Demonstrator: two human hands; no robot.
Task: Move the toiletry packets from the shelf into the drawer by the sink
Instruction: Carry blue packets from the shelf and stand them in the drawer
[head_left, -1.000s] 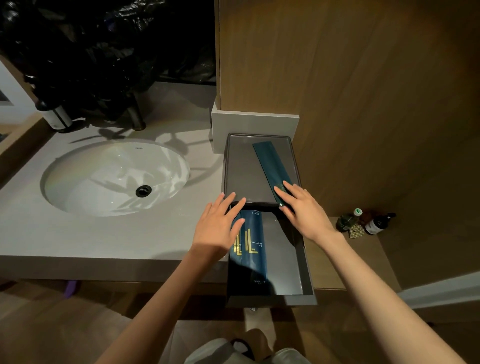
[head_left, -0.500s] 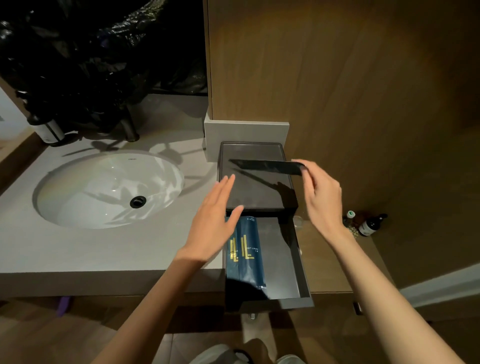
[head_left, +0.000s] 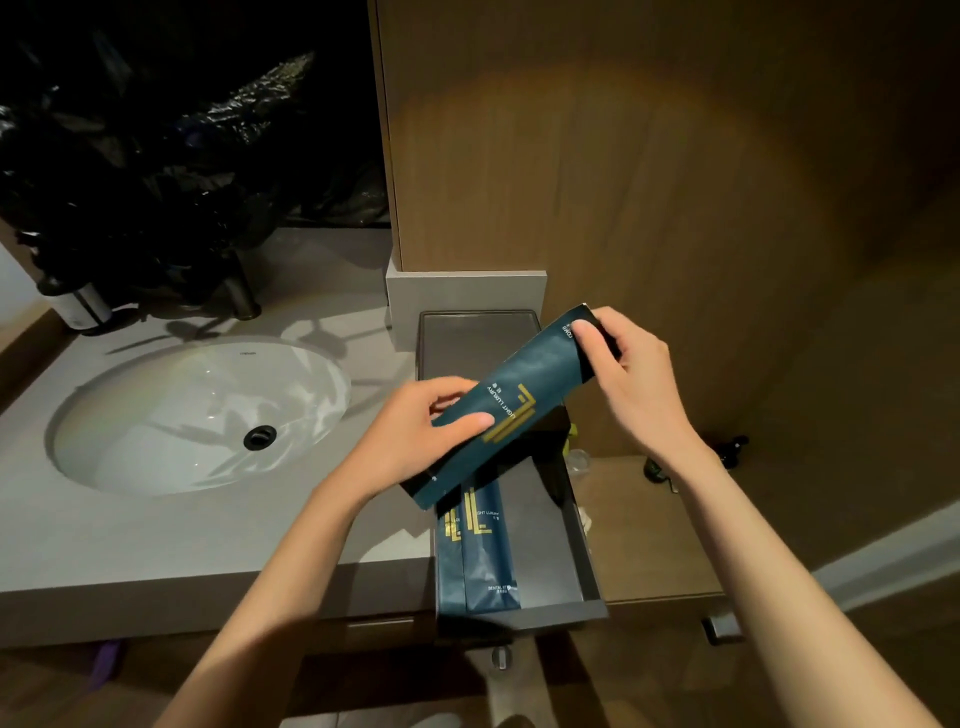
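1. Looking down through the head camera, a pale grey countertop spreads across the left. A white oval sink basin is sunk into it, with a dark drain at the bottom. A wood-panelled wall fills the far right.
2. Crumpled black plastic is heaped at the far left behind the basin. In front of it stand a dark faucet and a bottle with a pale label.
3. Right of the counter runs a lower wooden ledge. A small dark bottle stands at its far end (too dim to read).
4. A dark shelf sits at the far end of the counter's right side, against the pale block at the foot of the wall. Below it, the drawer is pulled out toward the near side.
5. Two teal packets in the drawer, with gold marks, lie lengthwise side by side along its left wall.
6. A third teal packet is held in the air over the drawer's far end, slanting from near left to far right, its gold print facing up.
7. The left hand grips the packet's near end, thumb on top and fingers curled beneath. The right hand pinches the far end between thumb and fingers.
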